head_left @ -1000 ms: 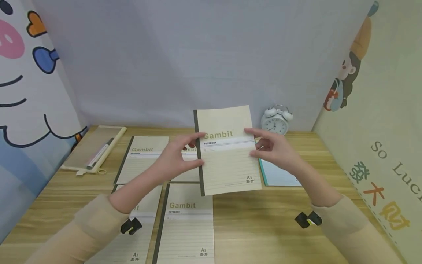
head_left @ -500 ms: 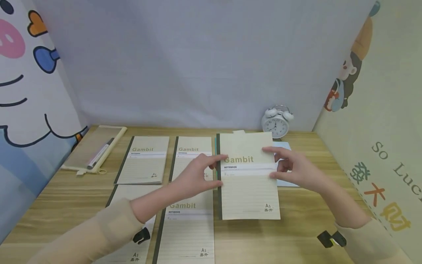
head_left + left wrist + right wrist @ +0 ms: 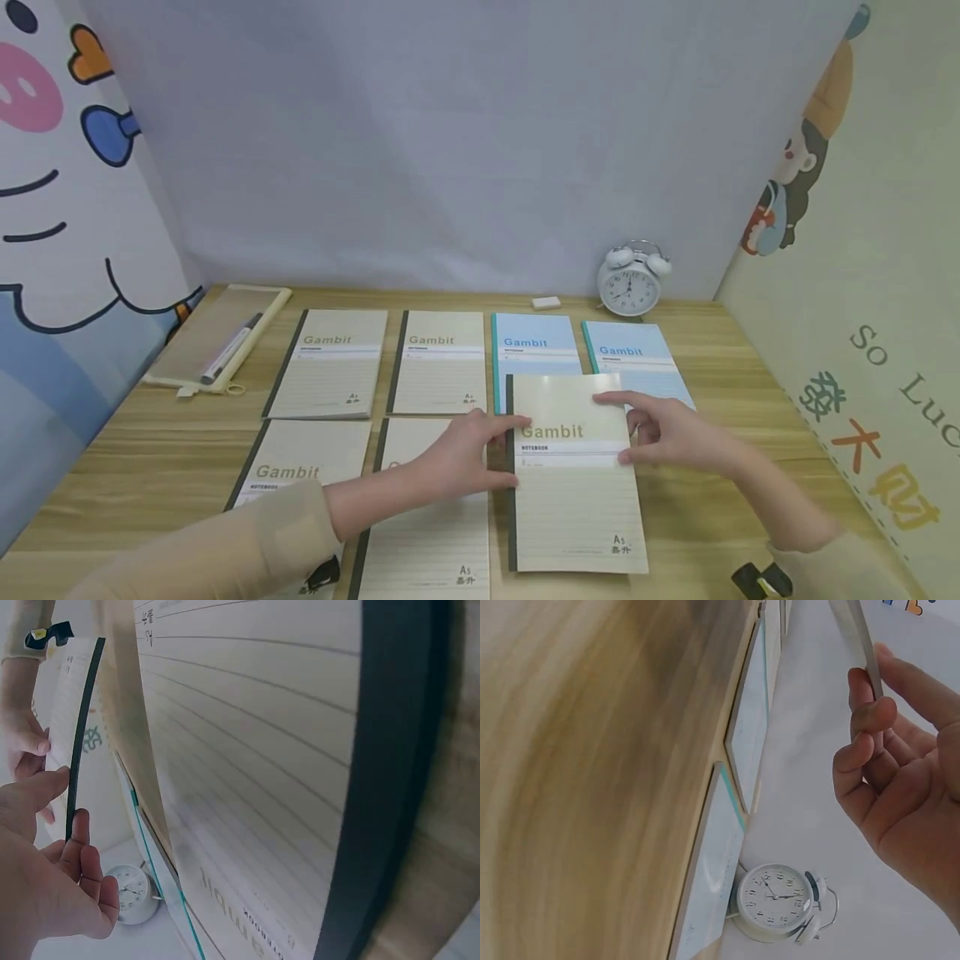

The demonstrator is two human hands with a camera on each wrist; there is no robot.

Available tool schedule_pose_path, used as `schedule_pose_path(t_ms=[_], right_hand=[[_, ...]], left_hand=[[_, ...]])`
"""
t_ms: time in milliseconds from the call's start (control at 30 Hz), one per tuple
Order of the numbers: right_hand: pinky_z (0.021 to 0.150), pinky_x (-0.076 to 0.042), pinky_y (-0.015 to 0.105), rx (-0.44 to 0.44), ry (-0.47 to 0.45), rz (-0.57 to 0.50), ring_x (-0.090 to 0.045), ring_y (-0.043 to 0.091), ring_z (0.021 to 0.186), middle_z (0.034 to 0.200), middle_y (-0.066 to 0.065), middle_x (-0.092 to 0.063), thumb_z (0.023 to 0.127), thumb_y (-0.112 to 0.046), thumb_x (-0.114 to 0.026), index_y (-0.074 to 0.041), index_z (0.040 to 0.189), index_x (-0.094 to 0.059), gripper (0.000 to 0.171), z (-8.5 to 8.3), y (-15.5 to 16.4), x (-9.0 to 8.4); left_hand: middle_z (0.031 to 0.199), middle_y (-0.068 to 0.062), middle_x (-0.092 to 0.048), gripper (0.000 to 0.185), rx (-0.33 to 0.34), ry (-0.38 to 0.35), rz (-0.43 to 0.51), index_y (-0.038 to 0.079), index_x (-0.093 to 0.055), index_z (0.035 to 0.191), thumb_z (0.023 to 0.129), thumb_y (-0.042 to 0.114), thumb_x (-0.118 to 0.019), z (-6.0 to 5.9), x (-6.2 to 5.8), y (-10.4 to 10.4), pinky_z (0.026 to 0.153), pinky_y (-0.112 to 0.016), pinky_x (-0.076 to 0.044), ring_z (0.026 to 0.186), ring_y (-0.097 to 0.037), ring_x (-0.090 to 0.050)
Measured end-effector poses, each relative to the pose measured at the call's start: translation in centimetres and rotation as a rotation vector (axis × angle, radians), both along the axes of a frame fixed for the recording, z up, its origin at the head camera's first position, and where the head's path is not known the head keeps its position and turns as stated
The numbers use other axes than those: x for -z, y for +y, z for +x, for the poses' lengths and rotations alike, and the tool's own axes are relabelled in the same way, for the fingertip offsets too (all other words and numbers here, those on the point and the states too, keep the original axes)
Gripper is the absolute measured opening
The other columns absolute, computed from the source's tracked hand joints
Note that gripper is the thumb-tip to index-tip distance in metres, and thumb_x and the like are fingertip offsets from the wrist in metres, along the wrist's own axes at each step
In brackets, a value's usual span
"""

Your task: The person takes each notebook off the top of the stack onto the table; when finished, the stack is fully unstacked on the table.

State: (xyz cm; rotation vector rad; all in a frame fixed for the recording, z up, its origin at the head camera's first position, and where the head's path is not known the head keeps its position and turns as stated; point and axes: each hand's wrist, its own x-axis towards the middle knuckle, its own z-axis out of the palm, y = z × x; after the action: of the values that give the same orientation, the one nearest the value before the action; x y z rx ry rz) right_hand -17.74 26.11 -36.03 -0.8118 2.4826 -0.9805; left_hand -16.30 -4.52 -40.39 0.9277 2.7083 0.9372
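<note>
Cream paper with a dark spine strip: that is the notebook [image 3: 573, 475] both hands hold just above the wooden desk [image 3: 720, 492], near its front edge and a little right of centre. The left hand [image 3: 468, 454] pinches the spine side at 9 o'clock of the cover, thumb on top by the word Gambit and fingers curled under; the left wrist view shows the same hand [image 3: 45, 862] with the dark edge between thumb and fingers. The right hand [image 3: 667, 433] grasps the opposite edge at 3 o'clock, thumb laid over the top corner and fingers below, and in the right wrist view its fingers [image 3: 870, 720] curl round the thin edge. At 12 o'clock from the held book lie two blue notebooks [image 3: 536, 350] side by side, the held cover overlapping their near ends. At 9 to 10 o'clock four more cream notebooks [image 3: 330, 362] lie flat in two rows, the left forearm crossing the front pair. A white alarm clock [image 3: 630, 283] stands at the back of the desk, at 1 o'clock, with a small white eraser [image 3: 546, 302] just beside it. Far off at 10 o'clock lies a pencil case [image 3: 217, 337] with a pen inside.
</note>
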Motion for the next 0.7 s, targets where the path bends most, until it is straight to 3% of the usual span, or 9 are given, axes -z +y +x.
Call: schedule_pose_path(t_ms=[400, 700], right_hand=[[0.05, -0.044, 0.021, -0.036, -0.079, 0.002, -0.042, 0.0, 0.052, 0.07, -0.005, -0.051, 0.08, -0.026, -0.075, -0.017, 0.141, -0.042, 0.07, 0.2, 0.4, 4.1], [0.052, -0.046, 0.022, -0.068, -0.095, 0.048, -0.048, 0.002, 0.053, 0.067, -0.005, -0.053, 0.08, -0.028, -0.075, -0.011, 0.139, -0.046, 0.068, -0.1, -0.2, 5.4]], left_hand=[[0.074, 0.015, -0.054, 0.07, -0.004, -0.092, -0.054, 0.019, -0.056, 0.132, 0.069, 0.034, -0.084, 1.0, 1.7, 0.4, 0.064, -0.021, -0.034, 0.073, -0.005, -0.043], [0.071, 0.015, -0.053, 0.069, 0.007, -0.154, -0.125, 0.018, -0.056, 0.132, 0.071, 0.037, -0.081, 1.1, 2.4, 0.3, 0.066, -0.024, -0.032, 0.071, -0.006, -0.042]])
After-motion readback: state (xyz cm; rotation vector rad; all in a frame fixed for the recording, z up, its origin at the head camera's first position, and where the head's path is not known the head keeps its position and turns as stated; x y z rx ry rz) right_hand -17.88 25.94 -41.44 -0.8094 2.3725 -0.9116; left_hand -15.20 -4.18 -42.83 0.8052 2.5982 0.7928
